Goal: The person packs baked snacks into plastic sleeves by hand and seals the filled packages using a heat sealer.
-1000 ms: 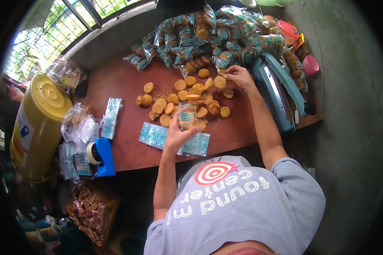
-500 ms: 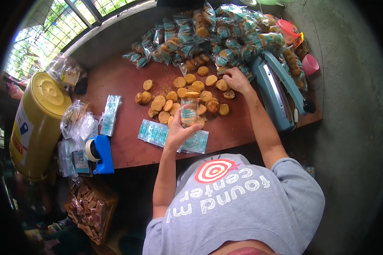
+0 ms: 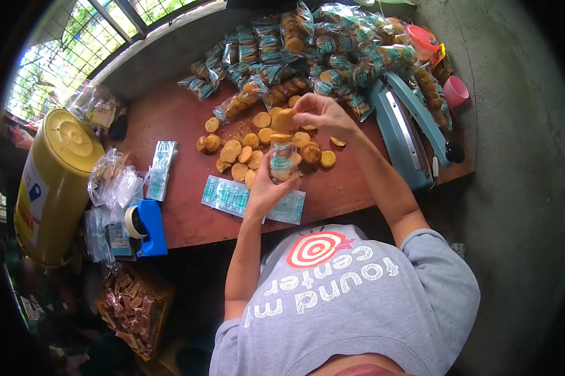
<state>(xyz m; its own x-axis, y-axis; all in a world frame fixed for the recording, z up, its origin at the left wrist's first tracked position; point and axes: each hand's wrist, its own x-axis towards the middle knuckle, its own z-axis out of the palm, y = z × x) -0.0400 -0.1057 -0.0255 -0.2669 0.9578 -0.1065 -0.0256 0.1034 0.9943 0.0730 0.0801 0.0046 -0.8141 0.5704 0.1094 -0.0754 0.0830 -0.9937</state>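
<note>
My left hand point(image 3: 270, 193) is closed round a small clear plastic bag point(image 3: 282, 161) with teal print, held upright and filled with round cookies. One cookie shows at the bag's open top. Above it, my right hand point(image 3: 326, 115) pinches a round golden cookie point(image 3: 284, 120) between thumb and fingers. Loose cookies point(image 3: 231, 150) lie spread over the reddish-brown tabletop, just beyond and to the left of the bag. Flat printed bags point(image 3: 225, 195) rest on the table beneath my left hand.
Filled cookie bags point(image 3: 332, 44) are heaped at the back. A blue-grey sealer point(image 3: 401, 135) stands on the right, near a pink cup point(image 3: 456, 93). On the left are a blue tape dispenser point(image 3: 151, 229), a yellow container point(image 3: 60, 182) and more flat bags point(image 3: 162, 170).
My right hand has moved left from the cookies near the sealer, bringing a cookie above the bag. A filled bag now lies in view behind the loose cookies. My left hand stays nearly still.
</note>
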